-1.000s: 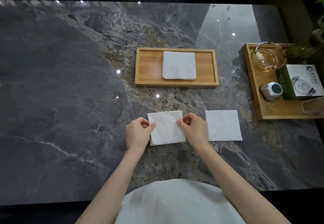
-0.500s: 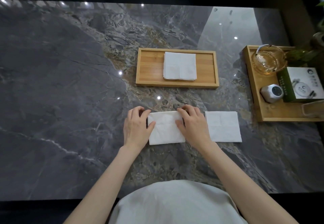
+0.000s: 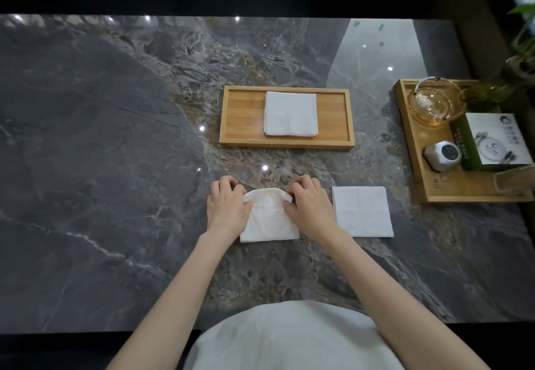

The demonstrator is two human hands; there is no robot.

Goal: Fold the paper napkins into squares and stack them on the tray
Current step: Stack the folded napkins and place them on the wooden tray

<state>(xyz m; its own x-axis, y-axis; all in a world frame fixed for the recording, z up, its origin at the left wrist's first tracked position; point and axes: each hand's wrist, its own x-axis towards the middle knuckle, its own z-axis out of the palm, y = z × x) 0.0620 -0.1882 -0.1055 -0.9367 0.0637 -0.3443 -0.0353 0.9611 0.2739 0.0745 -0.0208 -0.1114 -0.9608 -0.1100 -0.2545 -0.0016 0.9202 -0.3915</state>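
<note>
Where pale light falls, glossy dark marble table (image 3: 86, 138), wooden tray (image 3: 246, 115).

White paper napkin (image 3: 269, 219) near front of bench, near edge flat, far edge lifted and curled, pinched at both far corners. Second napkin (image 3: 362, 212) just to its right, flat, roughly square, faint creases, not touching the first. Stack (image 3: 291, 113) of folded white squares lies flat on the wooden tray (image 3: 240, 115), right of centre, edges roughly aligned. Tray is rectangular, low-rimmed, farther back on bench.
</note>
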